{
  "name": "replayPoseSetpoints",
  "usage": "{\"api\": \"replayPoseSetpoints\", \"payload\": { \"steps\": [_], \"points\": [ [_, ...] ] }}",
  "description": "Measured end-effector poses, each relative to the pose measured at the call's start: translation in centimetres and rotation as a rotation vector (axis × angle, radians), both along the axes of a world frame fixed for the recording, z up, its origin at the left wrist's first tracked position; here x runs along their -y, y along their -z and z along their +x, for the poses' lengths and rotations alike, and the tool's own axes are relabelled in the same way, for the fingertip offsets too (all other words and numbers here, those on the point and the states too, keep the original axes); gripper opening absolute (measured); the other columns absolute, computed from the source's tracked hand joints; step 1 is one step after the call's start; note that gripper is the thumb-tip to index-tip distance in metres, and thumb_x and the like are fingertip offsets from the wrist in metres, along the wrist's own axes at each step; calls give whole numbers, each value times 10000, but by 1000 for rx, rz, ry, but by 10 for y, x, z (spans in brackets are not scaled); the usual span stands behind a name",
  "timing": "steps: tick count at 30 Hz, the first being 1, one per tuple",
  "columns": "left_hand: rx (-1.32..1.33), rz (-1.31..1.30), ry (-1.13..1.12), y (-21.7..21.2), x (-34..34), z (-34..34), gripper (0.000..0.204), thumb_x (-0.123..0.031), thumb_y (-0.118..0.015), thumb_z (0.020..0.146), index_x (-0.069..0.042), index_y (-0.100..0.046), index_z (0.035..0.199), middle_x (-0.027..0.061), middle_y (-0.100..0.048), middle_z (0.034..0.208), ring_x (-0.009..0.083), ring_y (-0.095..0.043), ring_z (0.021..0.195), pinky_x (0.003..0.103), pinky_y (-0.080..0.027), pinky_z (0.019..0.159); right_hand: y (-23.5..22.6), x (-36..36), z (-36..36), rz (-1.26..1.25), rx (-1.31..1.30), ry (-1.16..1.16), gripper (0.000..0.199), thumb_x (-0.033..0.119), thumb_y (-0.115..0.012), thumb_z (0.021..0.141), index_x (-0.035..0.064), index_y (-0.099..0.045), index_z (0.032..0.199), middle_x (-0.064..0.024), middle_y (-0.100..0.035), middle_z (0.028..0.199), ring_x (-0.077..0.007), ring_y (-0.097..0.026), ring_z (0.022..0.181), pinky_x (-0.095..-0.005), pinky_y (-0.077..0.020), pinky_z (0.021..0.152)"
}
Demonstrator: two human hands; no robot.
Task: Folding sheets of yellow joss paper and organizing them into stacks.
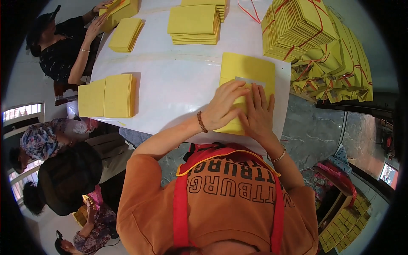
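A yellow paper piece, perhaps a folder or an envelope, lies near the table's right front corner. A grey rectangular patch shows on it, partly covered by my fingers. Flat on the paper rests my right hand, fingers stretched away from me. My left hand is over the paper's left side, its fingers bent a little and apart, the fingertips close to my right hand. Neither hand visibly grips anything.
The white table also bears a yellow stack at left, another stack at the back and a small stack. Red-tied yellow bundles rise at right. A co-worker handles yellow paper at far left; other people sit behind.
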State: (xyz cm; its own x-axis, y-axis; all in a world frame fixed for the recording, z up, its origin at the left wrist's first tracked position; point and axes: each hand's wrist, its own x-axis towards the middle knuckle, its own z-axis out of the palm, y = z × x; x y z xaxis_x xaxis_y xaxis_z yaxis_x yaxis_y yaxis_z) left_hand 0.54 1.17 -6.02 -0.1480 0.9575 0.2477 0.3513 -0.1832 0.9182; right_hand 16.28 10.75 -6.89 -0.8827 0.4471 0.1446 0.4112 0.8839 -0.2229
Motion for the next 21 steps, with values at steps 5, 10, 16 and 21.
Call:
{"api": "replayPoseSetpoints", "payload": {
  "steps": [5,10,16,21],
  "points": [
    [-902,-80,56,-2,7,-2,779,-577,-511,818,-43,-342,1360,230,-271,1422,399,-204,1336,515,-158,1066,-2,1,-3,28,-5,13,624,412,-472,884,26,-348,1359,-170,-253,1449,-318,-230,1347,-612,-159,1032],
    [-955,-10,68,-9,4,0,868,-586,-586,726,-16,-368,1343,223,-361,1354,395,-319,1254,494,-257,1015,1,0,0,26,-14,14,622,415,-473,880,27,-358,1352,-176,-254,1446,-320,-235,1345,-618,-162,1025],
    [-1226,124,134,-4,7,19,709,-375,-613,736,37,-431,1284,292,-492,1157,395,-500,1027,424,-437,844,-12,-22,14,-415,-166,-42,699,177,-490,839,57,-153,1439,-188,-246,1451,-295,-194,1372,-530,-188,1064],
    [-1411,72,56,-8,1,39,554,-190,-572,733,70,-486,1215,330,-555,953,407,-560,874,422,-477,761,-38,-52,28,-1571,-777,35,777,-39,-438,808,134,-61,1465,-159,-312,1426,-257,-286,1334,-373,-251,1070]
  ]
}}
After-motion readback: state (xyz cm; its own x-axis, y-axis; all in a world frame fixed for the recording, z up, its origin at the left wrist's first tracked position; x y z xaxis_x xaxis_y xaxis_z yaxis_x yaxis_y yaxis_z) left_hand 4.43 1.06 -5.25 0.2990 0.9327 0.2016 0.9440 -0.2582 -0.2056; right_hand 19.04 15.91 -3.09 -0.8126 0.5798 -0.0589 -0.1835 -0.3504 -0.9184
